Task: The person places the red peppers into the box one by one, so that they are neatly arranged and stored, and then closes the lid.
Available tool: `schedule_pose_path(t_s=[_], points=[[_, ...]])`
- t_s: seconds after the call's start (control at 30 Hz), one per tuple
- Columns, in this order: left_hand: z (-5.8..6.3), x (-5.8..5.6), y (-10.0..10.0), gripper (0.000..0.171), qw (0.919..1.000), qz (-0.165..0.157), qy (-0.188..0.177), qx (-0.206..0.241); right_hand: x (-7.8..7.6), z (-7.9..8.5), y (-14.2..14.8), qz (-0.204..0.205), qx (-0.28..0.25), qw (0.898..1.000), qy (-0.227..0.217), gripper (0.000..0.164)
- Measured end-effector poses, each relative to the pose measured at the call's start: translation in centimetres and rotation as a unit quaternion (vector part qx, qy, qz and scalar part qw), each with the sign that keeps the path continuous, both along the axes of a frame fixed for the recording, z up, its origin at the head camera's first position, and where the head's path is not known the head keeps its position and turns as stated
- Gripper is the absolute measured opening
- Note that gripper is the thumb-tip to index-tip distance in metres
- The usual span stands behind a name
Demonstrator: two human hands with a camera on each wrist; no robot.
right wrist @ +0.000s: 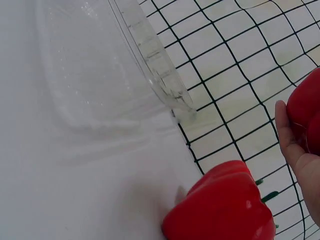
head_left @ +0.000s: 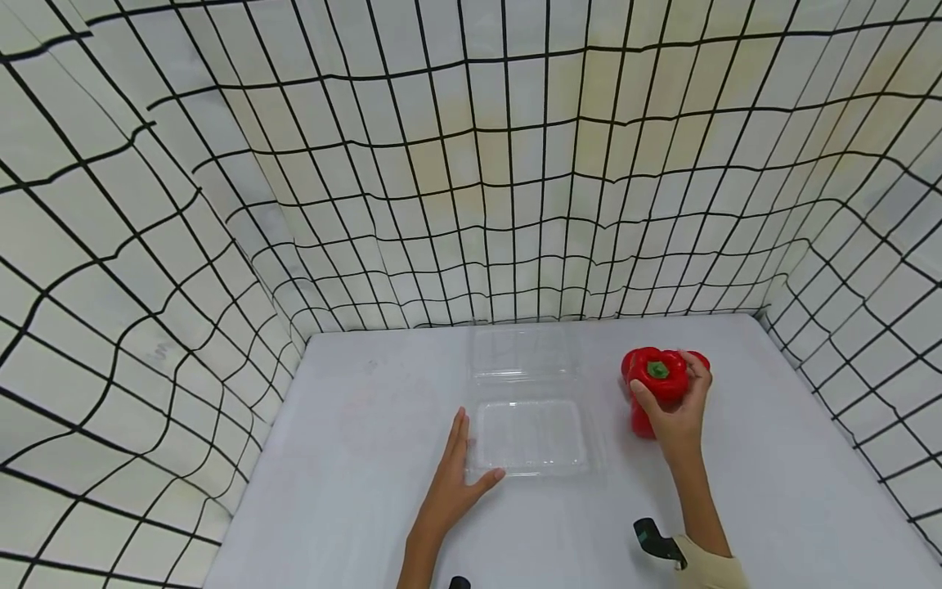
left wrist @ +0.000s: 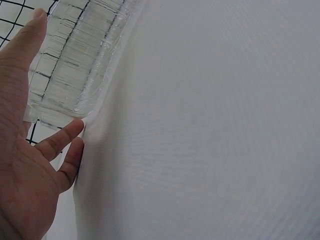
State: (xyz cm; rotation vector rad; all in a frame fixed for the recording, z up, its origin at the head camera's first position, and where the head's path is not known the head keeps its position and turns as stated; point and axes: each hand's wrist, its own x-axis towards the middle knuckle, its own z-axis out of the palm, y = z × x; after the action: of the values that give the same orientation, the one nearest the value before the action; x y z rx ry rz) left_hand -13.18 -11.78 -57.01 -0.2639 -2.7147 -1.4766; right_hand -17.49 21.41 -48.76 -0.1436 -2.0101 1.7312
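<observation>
In the head view my right hand [head_left: 680, 421] grips a red bell pepper [head_left: 648, 391], thumb on one side and fingers on the other, its green stem facing up. Other red peppers [head_left: 643, 421] show behind and below it, partly hidden. The right wrist view has the held pepper [right wrist: 311, 107] at its right edge and another red pepper [right wrist: 220, 210] on the table. A clear plastic clamshell box [head_left: 530, 472] lies with its lid [head_left: 526, 353] folded back. My left hand [head_left: 447, 491], fingers extended, is at the box's near left corner; contact is hard to make out.
A white table [head_left: 353, 458] carries everything. Black wire grid [head_left: 456, 204] over pale sheeting rises along the back and both sides. A dark device [head_left: 657, 541] is worn at my right wrist.
</observation>
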Motion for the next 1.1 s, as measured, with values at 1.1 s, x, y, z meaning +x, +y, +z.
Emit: schedule_pose_path(t_s=[1.1], points=[[0.1,0.0,0.0,0.106,0.9998,0.008,-0.02,0.0,-2.0,-2.9,-7.5,0.249,0.043,0.964,-0.084,0.089]])
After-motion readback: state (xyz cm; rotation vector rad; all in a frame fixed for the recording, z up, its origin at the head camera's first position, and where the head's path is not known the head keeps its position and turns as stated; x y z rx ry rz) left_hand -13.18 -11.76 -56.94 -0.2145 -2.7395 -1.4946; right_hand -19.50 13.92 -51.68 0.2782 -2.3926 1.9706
